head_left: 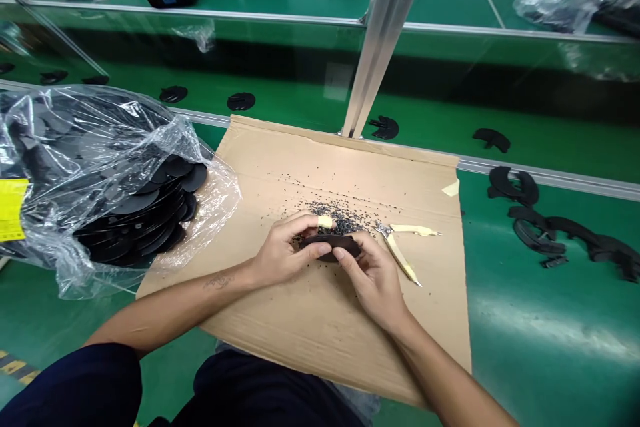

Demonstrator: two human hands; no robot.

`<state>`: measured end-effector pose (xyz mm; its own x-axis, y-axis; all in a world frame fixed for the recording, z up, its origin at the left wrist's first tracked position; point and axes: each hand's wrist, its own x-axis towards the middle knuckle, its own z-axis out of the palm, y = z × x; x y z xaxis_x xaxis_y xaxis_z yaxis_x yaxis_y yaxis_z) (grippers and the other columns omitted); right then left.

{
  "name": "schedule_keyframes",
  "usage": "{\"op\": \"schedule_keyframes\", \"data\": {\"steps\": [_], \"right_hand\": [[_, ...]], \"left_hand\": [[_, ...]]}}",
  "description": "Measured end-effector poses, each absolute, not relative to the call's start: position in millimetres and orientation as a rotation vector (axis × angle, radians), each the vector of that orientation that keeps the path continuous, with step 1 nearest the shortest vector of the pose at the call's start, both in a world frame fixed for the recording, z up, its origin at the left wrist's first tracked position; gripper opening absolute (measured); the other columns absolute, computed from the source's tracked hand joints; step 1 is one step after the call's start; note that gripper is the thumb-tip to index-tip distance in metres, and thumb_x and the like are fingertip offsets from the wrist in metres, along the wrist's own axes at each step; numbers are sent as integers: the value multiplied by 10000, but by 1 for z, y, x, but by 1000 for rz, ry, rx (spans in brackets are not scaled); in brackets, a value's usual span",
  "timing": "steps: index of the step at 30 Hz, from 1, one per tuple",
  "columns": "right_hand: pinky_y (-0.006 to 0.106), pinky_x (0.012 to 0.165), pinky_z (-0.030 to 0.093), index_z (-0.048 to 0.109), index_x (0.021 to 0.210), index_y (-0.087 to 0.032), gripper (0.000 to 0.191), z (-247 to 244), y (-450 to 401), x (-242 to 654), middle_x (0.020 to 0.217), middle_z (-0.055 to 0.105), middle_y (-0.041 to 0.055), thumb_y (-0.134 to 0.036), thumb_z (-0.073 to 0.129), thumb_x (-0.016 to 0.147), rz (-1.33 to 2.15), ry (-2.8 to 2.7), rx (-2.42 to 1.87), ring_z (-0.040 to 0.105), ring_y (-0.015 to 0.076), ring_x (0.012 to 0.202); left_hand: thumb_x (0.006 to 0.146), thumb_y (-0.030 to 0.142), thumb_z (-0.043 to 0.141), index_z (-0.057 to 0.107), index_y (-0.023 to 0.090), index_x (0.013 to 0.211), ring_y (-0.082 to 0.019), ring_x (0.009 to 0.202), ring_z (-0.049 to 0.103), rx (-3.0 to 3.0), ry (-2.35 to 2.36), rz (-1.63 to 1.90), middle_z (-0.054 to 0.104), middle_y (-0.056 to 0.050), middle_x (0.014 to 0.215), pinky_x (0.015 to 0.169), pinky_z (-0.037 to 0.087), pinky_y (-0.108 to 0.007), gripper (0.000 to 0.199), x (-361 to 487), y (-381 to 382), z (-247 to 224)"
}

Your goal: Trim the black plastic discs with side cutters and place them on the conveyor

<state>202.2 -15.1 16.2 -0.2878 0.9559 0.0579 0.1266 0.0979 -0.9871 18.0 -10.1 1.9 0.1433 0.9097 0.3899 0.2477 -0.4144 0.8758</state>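
A: Where is your black part (330,241), and how do you have it gripped?

B: It's near the middle of the frame, above the cardboard sheet (300,320). Your left hand (287,243) pinches one end and your right hand (377,273) the other, thumbs on the side facing you, thumb tips close together. A two-ended grip like that probably keeps the part steady and lets you turn it.

A: Why is there a yellow wrap (325,221) on your left index finger?

B: Likely to guard your fingertip; you can't tell for certain from here.

A: And the cardboard?

B: You see black bits (345,213) scattered over its centre, just beyond your hands, so it seems to serve as a catch sheet, sparing the green tabletop (520,307) at the right.

A: Your cutters (401,259)?

B: They lie right of centre with the handles spread, just beside your right hand, which looks handy for a quick pick-up.

A: What about the left of the frame?

B: There you have a clear plastic bag (100,140), its mouth towards the cardboard and black discs (140,213) showing at it, presumably within easy reach of your left hand.
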Motion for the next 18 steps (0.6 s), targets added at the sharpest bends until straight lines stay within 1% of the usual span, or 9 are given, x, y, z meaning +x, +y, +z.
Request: {"op": "schedule_keyframes", "data": {"steps": [3,6,12,18], "right_hand": [[264,598,425,608,866,-221,242,15,-16,202,774,572,8,-449,585,943,1285,-1593,-1110,496,149,673],[262,586,412,601,858,-223,238,14,-16,203,752,550,0,-441,576,949,1265,-1622,-1128,495,147,663],[275,630,468,649,945,-216,204,13,-15,206,809,638,26,-404,572,958,1237,-1718,-1114,589,163,712],[283,645,490,708,945,-212,222,12,-13,208,786,682,28,-404,596,945,1173,-1747,-1132,612,163,686]], "left_hand": [[921,417,654,693,171,1010,-147,707,567,1827,1110,1280,636,-34,779,609,456,-260,265,17,-9,3],[935,394,639,686,168,984,-145,714,560,1865,1122,1250,627,-33,786,616,447,-260,236,16,-9,3],[938,375,641,682,167,1022,-153,756,583,1937,1119,1254,644,-44,832,642,462,-266,229,16,-10,4],[944,366,631,678,165,1057,-165,790,601,1958,1107,1235,658,-54,846,669,481,-278,235,16,-11,4]]}}
